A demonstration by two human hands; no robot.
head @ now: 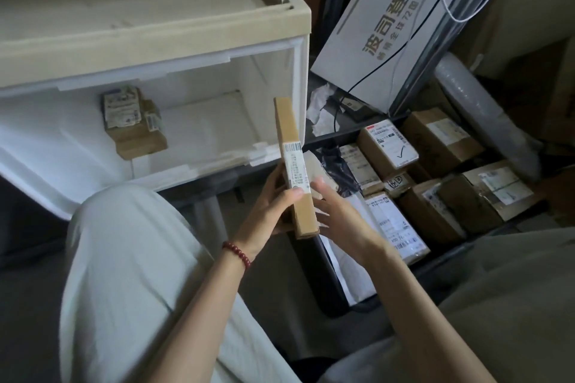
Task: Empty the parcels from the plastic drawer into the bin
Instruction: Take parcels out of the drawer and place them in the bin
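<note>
A white plastic drawer point(199, 165) stands pulled open at the left, under a beige cabinet top. One small brown parcel point(133, 124) with white labels lies inside it near the back. My left hand point(267, 211) grips a long flat cardboard parcel point(294, 165) on edge, held upright between the drawer and the bin. My right hand point(339, 214) sits just right of that parcel with fingers spread, its thumb near the label; whether it touches is unclear. The dark bin point(329, 286) at the right holds several labelled parcels.
A white printed carton point(385, 37) leans behind the bin, with black and white cables hanging over it. A bubble-wrapped roll point(479, 109) lies at the far right. Crumpled paper point(320, 106) sits beside the drawer. My knees in pale trousers frame the lower view.
</note>
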